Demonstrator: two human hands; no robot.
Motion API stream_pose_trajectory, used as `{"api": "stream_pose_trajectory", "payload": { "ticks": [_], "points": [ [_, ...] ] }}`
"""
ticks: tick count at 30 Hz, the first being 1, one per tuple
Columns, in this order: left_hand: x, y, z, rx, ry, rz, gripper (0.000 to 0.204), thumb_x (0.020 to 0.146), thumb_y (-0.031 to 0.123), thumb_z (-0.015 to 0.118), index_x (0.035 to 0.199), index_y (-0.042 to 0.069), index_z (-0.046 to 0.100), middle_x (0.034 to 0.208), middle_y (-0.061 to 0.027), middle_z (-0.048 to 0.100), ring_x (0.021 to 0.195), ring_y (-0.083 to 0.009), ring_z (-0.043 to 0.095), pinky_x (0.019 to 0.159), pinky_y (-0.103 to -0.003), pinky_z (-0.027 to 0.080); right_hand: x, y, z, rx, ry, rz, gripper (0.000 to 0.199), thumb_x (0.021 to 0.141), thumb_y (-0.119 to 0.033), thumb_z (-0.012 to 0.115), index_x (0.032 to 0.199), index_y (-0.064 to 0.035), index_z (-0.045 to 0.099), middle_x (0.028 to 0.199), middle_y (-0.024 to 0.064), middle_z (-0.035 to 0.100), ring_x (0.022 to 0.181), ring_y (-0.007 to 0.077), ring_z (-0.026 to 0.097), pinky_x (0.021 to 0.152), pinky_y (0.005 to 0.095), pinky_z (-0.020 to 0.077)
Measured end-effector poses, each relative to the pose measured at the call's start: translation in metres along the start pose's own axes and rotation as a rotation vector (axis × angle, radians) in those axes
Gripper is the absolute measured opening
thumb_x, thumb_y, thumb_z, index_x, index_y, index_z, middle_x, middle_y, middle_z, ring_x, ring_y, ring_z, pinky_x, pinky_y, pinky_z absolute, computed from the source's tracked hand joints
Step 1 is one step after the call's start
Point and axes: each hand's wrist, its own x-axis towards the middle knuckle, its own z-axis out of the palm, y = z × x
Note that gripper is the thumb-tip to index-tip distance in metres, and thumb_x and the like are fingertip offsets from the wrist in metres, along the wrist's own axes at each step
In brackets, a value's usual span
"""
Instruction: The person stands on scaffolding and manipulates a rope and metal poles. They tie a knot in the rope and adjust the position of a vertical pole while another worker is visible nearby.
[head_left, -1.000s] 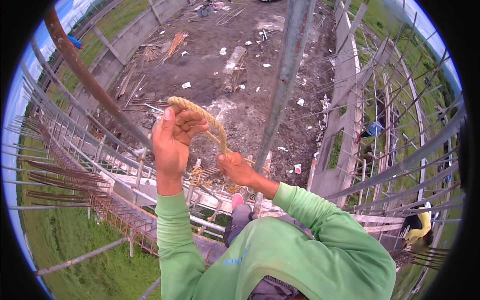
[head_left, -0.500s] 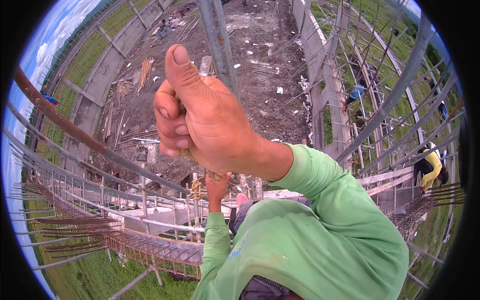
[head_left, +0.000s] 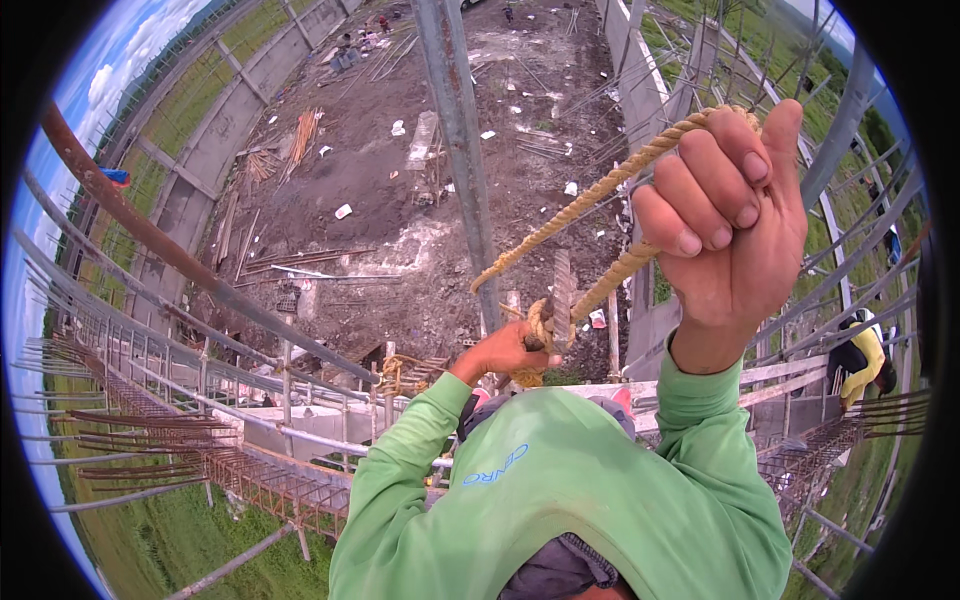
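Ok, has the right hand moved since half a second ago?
Yes, rightward: the right hand overlapped the central grey pole in view then, and now it is well to the pole's right, gripping the rope.

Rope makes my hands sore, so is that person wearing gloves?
No, the left hand and the right hand, which grips the yellow rope, are both bare.

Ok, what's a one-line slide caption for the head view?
Right hand gripping a rope, left hand at its coils beside a ribbed bar, high above dirt ground.
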Motion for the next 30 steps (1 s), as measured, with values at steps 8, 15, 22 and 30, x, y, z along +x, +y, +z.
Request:
{"api": "stream_pose_trajectory", "payload": {
  "ticks": [8,15,22,30],
  "points": [
    [-0.001,-0.012,0.038,-0.143,0.089,0.133,0.028,0.089,0.026,0.077,0.104,0.003,0.072,0.092,-0.0011,0.073,0.085,-0.0073,0.058,0.081,-0.031,0.05,-0.04,-0.047,-0.064,-0.103,0.268,-0.162,0.049,0.108,-0.048,0.033,0.081,-0.0101,0.046,0.061,-0.0023,0.036,0.056,0.0122,0.038,0.056,0.0315,0.0366],
    [-0.02,-0.018,0.017,-0.171,0.337,0.247,0.017,0.092,0.012,0.07,0.107,0.004,0.071,0.094,0.0008,0.07,0.086,-0.0081,0.057,0.08,-0.03,0.049,-0.081,-0.021,-0.139,-0.635,0.785,0.118,0.053,0.105,-0.052,0.04,0.086,-0.006,0.057,0.069,0.003,0.056,0.064,0.0171,0.058,0.064,0.0344,0.0527],
    [-0.053,0.021,-0.009,-0.36,0.466,0.359,0.014,0.095,0.015,0.069,0.098,0.004,0.059,0.078,0.0018,0.055,0.069,-0.0087,0.05,0.06,-0.028,0.043,-0.107,0.062,-0.193,-1.335,0.538,0.817,0.059,0.103,-0.051,0.041,0.103,0.003,0.065,0.084,0.0124,0.072,0.067,0.0217,0.068,0.07,0.0366,0.0566],
    [-0.054,0.033,-0.011,-0.456,0.489,0.311,0.024,0.095,0.006,0.066,0.118,0.005,0.059,0.092,0.0041,0.059,0.078,-0.007,0.054,0.067,-0.026,0.048,-0.089,0.119,-0.144,-0.378,0.09,0.413,0.055,0.108,-0.044,0.039,0.133,0.0021,0.055,0.125,0.0125,0.062,0.117,0.0199,0.056,0.101,0.0369,0.0438]
  ]
}}
